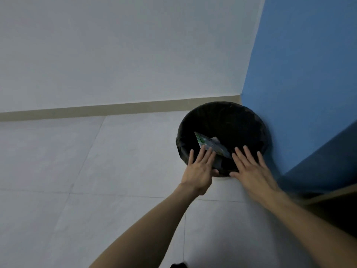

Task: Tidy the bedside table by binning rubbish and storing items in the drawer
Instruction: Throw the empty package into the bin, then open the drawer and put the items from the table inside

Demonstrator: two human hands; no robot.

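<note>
The wrapper (212, 147) is slanting into the bin (251, 117) at its near-left rim, just past the nearer left hand (199, 173); it and the right hand (251, 171) are spreading flat, gripping nothing.

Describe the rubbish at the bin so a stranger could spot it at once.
Beside the blue wall stands a round black bin. Inside its near rim, between the left hand and right hand, is a flat wrapper, the only green-and-white thing against the black.
</note>
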